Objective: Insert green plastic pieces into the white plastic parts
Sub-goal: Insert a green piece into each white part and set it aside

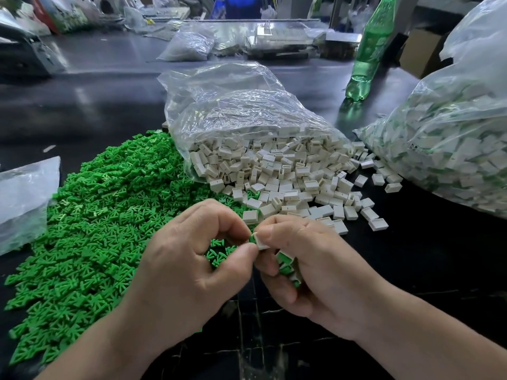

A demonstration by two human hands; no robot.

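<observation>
Dark surface (411, 270); your left hand (186, 259) clamped on green piece (252, 238), right hand (310, 270) clamped on boxy white part (261, 241), clear bag (233, 105) of more behind.

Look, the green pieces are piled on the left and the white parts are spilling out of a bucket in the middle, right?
Not quite. The green pieces are piled on the left, but the white parts are spilling out of a clear plastic bag in the middle, not a bucket. The head view shows it.
</observation>
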